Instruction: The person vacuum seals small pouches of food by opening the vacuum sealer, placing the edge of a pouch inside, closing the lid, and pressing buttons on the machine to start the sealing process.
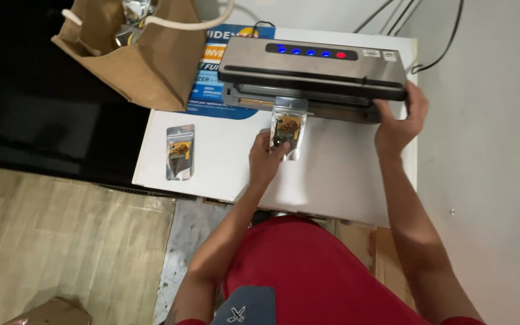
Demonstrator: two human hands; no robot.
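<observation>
The vacuum sealer [313, 75] sits at the far edge of the white counter [338, 180], its row of small lights lit along the top panel and its lid raised a little above the base, so a slot shows along the front. Into that slot goes the top edge of a small clear pouch [287, 127] with a coloured label, lying flat on the counter just in front of the sealer's middle; it is held level, probably so its mouth lies straight across the sealing strip. The left hand [266, 157] has the pouch's lower part pinched between thumb and fingers, closed on it from the near side. The right hand [399, 123] is at the sealer's right end, fingers curled over the lid's corner and thumb below, gripping it; whether it is pressing down or lifting cannot be told from this angle. A second pouch [180, 151] of the same kind lies untouched well to the left of the sealer, near the counter's left edge. Behind and left of the sealer stands a brown paper bag [139, 54] with something shiny inside, partly on a printed blue box [212, 90].
</observation>
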